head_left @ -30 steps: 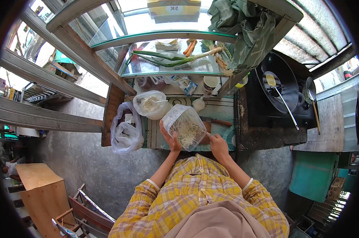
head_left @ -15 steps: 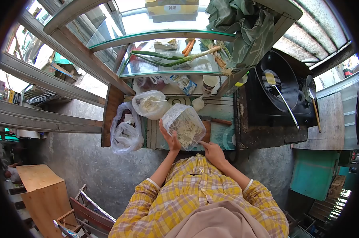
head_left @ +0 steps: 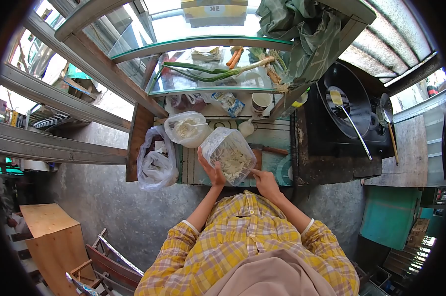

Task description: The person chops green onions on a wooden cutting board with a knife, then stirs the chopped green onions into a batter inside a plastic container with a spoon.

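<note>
A clear square plastic container (head_left: 218, 140), tilted so its mouth faces me, holds a pale, crumbly, floury mixture (head_left: 234, 160). My left hand (head_left: 212, 169) grips its left side, fingers along the wall. At the lower right corner is my right hand (head_left: 267, 183), its fingers closed by the rim. What they pinch, if anything, is too small to make out. Behind the container to the left sits an open white tub (head_left: 186, 139) of white powder with a white spoon (head_left: 198, 125) in it. A knife (head_left: 268, 148) with a brown handle lies just right of the container.
Left on the counter is a plastic bag (head_left: 156, 170). A glass shelf above bears spring onions (head_left: 218, 74) and carrots (head_left: 234, 58). A paper cup (head_left: 260, 103) stands below it. To the right, a black wok (head_left: 349, 101) with a spatula (head_left: 351, 121) rests on the stove.
My right hand has shifted slightly up and right along the container's lower right corner, its fingers now more curled. The left hand and the container stay nearly in place.
</note>
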The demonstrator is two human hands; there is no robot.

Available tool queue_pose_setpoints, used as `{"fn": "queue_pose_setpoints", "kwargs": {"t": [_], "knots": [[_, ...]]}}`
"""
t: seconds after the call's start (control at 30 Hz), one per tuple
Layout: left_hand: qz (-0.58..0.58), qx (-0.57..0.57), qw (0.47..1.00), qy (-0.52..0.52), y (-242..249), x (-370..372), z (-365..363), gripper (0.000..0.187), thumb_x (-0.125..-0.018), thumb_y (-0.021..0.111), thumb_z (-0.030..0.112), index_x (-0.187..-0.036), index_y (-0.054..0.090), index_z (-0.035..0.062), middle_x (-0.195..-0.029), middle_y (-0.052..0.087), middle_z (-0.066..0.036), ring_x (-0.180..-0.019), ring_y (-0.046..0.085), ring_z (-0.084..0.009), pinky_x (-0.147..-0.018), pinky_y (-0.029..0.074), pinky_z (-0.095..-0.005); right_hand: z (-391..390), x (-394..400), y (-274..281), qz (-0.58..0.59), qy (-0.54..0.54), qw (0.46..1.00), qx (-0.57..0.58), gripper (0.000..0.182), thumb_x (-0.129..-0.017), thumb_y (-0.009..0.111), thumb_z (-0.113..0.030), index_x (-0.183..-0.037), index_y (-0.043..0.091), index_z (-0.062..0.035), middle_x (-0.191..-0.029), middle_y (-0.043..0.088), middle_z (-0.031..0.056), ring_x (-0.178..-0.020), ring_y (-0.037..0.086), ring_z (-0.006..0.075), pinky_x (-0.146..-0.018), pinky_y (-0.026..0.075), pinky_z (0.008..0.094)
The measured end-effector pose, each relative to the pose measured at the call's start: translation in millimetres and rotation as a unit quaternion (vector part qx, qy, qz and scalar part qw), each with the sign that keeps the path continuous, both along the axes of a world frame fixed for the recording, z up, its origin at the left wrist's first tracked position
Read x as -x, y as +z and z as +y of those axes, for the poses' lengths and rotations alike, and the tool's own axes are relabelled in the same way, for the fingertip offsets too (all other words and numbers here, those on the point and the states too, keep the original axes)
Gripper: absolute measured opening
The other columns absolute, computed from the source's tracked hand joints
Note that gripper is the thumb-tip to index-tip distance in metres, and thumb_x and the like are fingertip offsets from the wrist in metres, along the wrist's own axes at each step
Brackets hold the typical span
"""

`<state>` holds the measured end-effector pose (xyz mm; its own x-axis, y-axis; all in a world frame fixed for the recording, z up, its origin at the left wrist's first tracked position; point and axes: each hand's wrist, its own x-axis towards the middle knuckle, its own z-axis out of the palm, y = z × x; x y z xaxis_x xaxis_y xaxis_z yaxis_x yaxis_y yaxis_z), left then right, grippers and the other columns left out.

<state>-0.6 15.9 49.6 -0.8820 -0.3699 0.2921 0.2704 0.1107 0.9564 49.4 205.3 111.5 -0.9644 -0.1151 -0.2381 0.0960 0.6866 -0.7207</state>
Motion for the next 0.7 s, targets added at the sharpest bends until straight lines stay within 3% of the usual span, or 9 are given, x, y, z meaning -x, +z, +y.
{"fn": "queue_pose_setpoints", "kwargs": {"t": [0.13,0.33,0.53,0.7], "knots": [[-0.005,-0.010,1.000,-0.005,-2.1,-0.8,-1.3,0.078,-0.090,0.046,0.048,-0.148,0.016,0.0046,-0.142,0.024,-0.020,-0.131,0.029,-0.0353,-0.107,0.022,-0.0471,-8.5,-5.8,32.3,-0.017,0.033,0.999,-0.040,0.033,-0.086,0.051,-0.008,-0.117,0.062,-0.0059,-0.082,0.058,0.0199,-0.079,0.059,0.0391,-0.070,0.047,0.0453],[-0.002,-0.024,1.000,-0.005,-7.0,-1.8,-6.3,0.078,-0.090,0.047,0.046,-0.148,0.016,0.0047,-0.144,0.022,-0.020,-0.131,0.029,-0.0347,-0.106,0.023,-0.0471,-1.1,-0.2,29.2,-0.053,0.106,0.982,-0.150,0.038,-0.086,0.047,-0.008,-0.121,0.061,-0.0120,-0.087,0.058,0.0186,-0.080,0.059,0.0385,-0.070,0.048,0.0477],[0.001,-0.003,1.000,-0.002,-5.9,-1.6,-4.5,0.076,-0.090,0.045,0.044,-0.147,0.016,0.0032,-0.143,0.024,-0.020,-0.131,0.029,-0.0359,-0.107,0.023,-0.0470,10.9,20.5,26.2,-0.012,0.080,0.979,-0.189,0.038,-0.086,0.047,-0.008,-0.121,0.060,-0.0115,-0.088,0.059,0.0189,-0.078,0.060,0.0403,-0.069,0.049,0.0500],[0.002,0.013,1.000,0.001,4.7,-2.4,1.8,0.077,-0.089,0.046,0.042,-0.147,0.016,0.0005,-0.142,0.025,-0.021,-0.131,0.029,-0.0359,-0.107,0.021,-0.0465,5.9,19.0,15.2,-0.084,0.043,0.990,-0.108,0.033,-0.085,0.052,-0.008,-0.115,0.064,-0.0060,-0.091,0.065,0.0215,-0.083,0.062,0.0399,-0.073,0.049,0.0458]]}}
